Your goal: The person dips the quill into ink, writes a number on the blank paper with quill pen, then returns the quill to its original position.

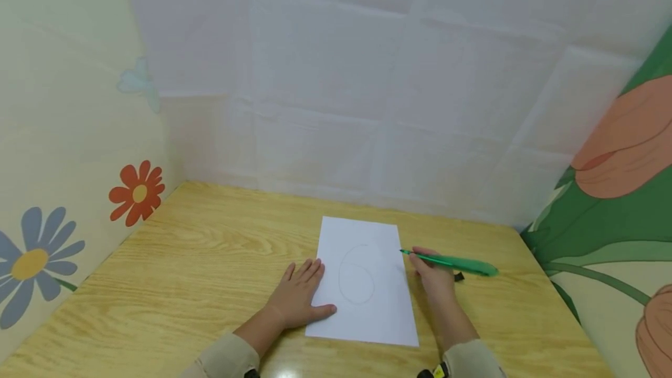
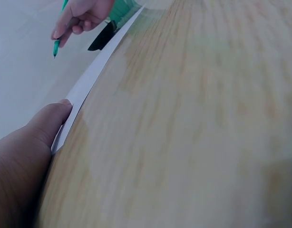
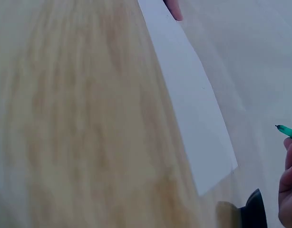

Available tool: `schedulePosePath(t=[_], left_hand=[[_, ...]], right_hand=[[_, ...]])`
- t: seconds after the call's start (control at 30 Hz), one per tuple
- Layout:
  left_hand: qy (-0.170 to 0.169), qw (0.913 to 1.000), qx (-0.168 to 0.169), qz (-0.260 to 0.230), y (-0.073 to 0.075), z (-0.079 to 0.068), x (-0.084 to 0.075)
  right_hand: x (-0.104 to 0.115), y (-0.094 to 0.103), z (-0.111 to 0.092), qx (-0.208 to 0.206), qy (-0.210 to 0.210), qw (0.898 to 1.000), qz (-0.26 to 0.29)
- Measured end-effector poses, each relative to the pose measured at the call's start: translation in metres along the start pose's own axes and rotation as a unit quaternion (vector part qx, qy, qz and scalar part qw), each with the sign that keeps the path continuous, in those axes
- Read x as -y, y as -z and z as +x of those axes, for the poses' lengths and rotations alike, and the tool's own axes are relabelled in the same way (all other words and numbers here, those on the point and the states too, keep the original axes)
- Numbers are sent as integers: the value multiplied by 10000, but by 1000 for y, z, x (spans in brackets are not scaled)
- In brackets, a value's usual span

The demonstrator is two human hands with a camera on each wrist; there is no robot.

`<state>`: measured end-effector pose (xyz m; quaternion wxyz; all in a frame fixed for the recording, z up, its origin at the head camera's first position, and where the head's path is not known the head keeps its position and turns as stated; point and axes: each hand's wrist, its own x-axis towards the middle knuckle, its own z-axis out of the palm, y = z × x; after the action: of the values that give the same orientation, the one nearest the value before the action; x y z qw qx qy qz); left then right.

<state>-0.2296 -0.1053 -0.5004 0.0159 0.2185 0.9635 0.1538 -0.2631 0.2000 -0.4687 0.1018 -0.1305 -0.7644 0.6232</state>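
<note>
A white sheet of paper (image 1: 385, 314) lies on the wooden table, with a faint thin line on it shaped like a 6. My left hand (image 1: 296, 296) rests along the sheet's left edge, fingers spread and the thumb on the paper. In the left wrist view that thumb (image 2: 48, 118) lies over the sheet's near edge. To the right of the sheet, my right hand (image 1: 436, 279) pinches a green pen (image 1: 446, 260) with a broad, soft-looking tail. The pen's dark tip points left, held above the paper by its right edge.
The wood-grain table (image 1: 184, 273) spreads around the sheet. A creased white cloth (image 1: 325, 104) hangs behind it. Flower-printed panels stand on the left (image 1: 63, 133) and right (image 1: 604, 238). A small black piece (image 1: 459, 277) shows beside the right hand.
</note>
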Motion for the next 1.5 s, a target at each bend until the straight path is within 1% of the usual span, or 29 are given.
schedulePosePath(t=[0.17,0.37,0.57,0.67,0.8,0.83,0.9,1.0,1.07,1.2,1.3,1.37,1.5], left_hand=[[2,10000,-14,-44,0,0,1],[17,10000,-52,-78,-2,-1,1],[-59,9997,-122,-179,-2,-2,2],[-87,9997,-139,-204,0,-2,2],[-61,9997,-126,-194,2,-3,1],[-37,9998,-117,-186,2,-4,1],[-21,9997,-115,-201,3,-4,0],[-4,9997,-109,-219,3,-4,0],[-13,9997,-120,-231,3,-4,-1],[-30,9996,-136,-257,2,-4,0],[-69,9995,-164,-245,2,-3,-1],[-62,9997,-157,-194,3,-3,-1],[-40,9998,-120,-160,5,-2,-3]], right_hand=[[4,8,-2,-93,122,9999,-30],[6,22,-4,-173,93,9997,-154],[7,35,-4,-348,400,9980,-335],[6,42,-3,-303,408,9978,-427],[6,50,-3,-121,401,9975,-573],[6,52,-4,-126,466,9973,-556],[2,53,-5,-233,730,9966,-292],[0,53,-7,-442,1135,9925,53],[1,52,-9,-498,1294,9900,243],[10,56,-13,-355,1079,9934,-130],[13,60,-12,-231,891,9952,-332],[11,63,-9,-133,790,9959,-419],[5,70,-3,133,443,9984,-338]])
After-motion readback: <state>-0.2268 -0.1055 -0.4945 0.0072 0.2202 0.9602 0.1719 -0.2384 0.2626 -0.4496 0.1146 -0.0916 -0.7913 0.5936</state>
